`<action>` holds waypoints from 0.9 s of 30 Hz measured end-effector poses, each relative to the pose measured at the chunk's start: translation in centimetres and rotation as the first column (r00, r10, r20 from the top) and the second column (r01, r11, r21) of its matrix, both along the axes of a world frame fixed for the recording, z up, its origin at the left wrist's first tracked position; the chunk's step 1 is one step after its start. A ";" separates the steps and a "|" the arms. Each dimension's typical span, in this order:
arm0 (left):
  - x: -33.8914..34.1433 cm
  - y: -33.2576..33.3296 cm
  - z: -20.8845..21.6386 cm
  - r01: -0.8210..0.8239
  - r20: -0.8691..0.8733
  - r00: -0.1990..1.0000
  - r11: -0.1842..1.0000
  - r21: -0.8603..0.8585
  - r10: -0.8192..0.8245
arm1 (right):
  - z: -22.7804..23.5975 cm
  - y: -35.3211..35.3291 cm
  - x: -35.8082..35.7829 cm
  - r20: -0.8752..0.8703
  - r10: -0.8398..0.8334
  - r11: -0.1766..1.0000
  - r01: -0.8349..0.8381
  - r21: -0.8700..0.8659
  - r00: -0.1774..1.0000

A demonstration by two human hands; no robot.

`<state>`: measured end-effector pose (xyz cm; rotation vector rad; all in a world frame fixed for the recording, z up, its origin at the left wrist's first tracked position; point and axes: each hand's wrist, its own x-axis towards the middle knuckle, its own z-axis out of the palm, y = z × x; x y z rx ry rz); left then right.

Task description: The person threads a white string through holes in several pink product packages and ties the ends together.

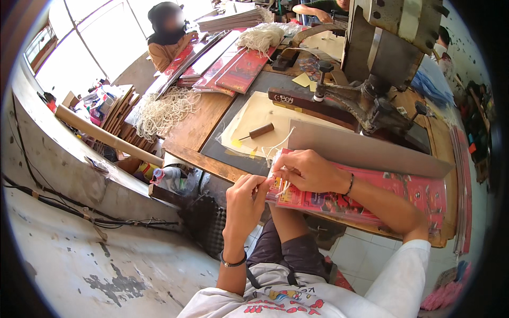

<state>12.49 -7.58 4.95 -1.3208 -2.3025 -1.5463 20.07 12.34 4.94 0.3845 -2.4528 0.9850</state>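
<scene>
A stack of red printed sheets (pixel 419 199) lies along the near table edge, with white cord (pixel 271 152) at its left end. Over that corner my right hand (pixel 303 170) is closed in a pinch on the white cord, and a short piece of cord hangs below its fingers. Just left of the corner, my left hand (pixel 246 200) is closed, thumb against fingers. What it pinches is too small to make out. Beyond both hands, an awl with a brown handle (pixel 261 130) rests on a cream sheet (pixel 241 119). A grey board (pixel 366 146) leans behind the red stack.
A heavy metal machine (pixel 379 79) stands on the table at right. Bundles of white cord (pixel 168 112) and more red sheets (pixel 241 71) lie at the far left. One person (pixel 167 37) sits across the table, others farther back. A cardboard tube (pixel 108 135) lies by the wall.
</scene>
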 end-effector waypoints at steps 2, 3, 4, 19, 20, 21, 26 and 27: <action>0.1 0.3 -0.3 0.008 0.049 0.999 1.000 0.012 -0.009 | -0.3 0.3 0.1 -0.025 -0.038 0.999 0.039 0.016 0.999; 0.0 0.4 0.0 0.011 0.025 1.000 1.000 -0.004 -0.011 | -0.2 0.3 -0.1 -0.067 -0.044 0.998 0.047 0.048 0.997; -0.3 0.3 0.1 -0.001 0.031 1.000 1.000 0.005 0.001 | 0.1 0.8 -0.5 -0.110 -0.051 0.995 0.060 0.080 0.993; -5.3 -0.5 -2.0 0.057 0.440 0.865 0.919 0.391 -0.241 | 7.4 1.9 19.5 0.362 -0.626 0.715 0.323 0.620 0.691; -5.2 -0.2 -2.0 0.040 0.330 0.932 0.950 0.309 -0.147 | 7.0 2.4 21.7 0.401 -0.679 0.695 0.361 0.622 0.615; -4.8 0.0 -1.1 0.008 0.201 0.978 0.973 0.232 -0.056 | 6.9 2.9 23.5 0.435 -0.723 0.671 0.397 0.626 0.537; -2.3 0.8 2.6 0.402 -0.426 0.778 0.887 -0.227 -0.461 | 4.6 3.1 28.7 0.423 -0.792 0.596 0.411 0.690 0.441; -2.0 1.3 2.3 0.432 -0.420 0.738 0.848 -0.307 -0.528 | 4.4 3.0 28.8 0.440 -0.781 0.613 0.408 0.676 0.444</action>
